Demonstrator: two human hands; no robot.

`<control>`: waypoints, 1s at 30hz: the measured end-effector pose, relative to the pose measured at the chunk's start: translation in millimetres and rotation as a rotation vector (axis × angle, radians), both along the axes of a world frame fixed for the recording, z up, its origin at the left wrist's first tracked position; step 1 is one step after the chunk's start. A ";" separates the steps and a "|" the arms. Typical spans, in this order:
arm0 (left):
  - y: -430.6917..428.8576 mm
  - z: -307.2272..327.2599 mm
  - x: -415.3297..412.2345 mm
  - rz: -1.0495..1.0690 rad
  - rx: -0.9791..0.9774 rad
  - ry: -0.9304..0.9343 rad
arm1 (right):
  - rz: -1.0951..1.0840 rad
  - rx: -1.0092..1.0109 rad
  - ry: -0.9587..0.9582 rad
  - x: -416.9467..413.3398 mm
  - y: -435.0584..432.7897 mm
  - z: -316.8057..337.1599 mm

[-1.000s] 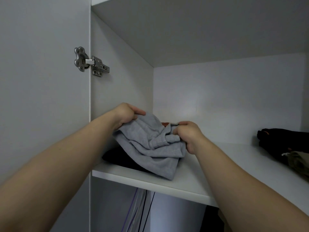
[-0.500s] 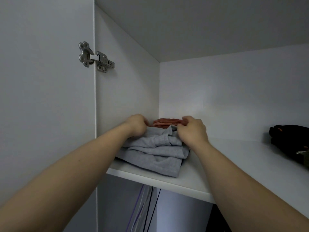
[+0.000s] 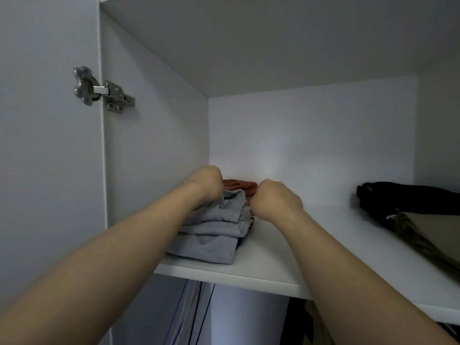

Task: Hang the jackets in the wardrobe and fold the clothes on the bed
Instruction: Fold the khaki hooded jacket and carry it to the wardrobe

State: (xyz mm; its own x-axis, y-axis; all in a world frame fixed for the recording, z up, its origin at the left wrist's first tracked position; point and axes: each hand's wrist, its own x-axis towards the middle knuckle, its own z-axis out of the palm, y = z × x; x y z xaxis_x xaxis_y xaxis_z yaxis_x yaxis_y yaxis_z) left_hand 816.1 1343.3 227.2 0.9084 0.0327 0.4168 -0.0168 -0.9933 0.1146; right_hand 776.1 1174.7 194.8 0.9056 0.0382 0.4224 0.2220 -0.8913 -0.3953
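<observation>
Up high, left hand (image 3: 205,181) and right hand (image 3: 276,199) both gripping folded grey garment (image 3: 214,236), on wardrobe shelf (image 3: 323,245)

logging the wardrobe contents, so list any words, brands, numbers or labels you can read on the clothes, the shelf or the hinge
No text can be read in this view.
Grey folded garment: plain, no print showing.
Reddish-brown garment: none showing.
Black garment: none showing.
Olive garment: none showing.
Pale tag between the black and olive garments: too small to read.
Metal hinge: no legible stamp.
</observation>
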 end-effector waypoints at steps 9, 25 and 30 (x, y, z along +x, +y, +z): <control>-205.7 -2.5 -13.4 -0.574 0.062 0.104 | -0.537 -0.108 -0.201 -73.9 -137.1 29.6; -352.2 -41.4 -31.0 -0.858 0.451 0.239 | -0.671 -0.362 0.438 -112.4 -275.3 -26.6; -318.0 -20.3 -33.3 -0.553 0.517 0.402 | -0.435 -0.442 0.493 -99.3 -253.1 -12.4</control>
State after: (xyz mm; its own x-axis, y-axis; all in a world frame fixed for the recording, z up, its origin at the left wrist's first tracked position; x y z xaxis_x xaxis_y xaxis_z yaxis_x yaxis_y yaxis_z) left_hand 782.8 1025.3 206.9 0.8195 -0.5642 -0.1002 -0.5696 -0.7832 -0.2493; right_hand 676.8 921.7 182.4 0.9566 -0.2912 -0.0031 -0.2906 -0.9553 0.0539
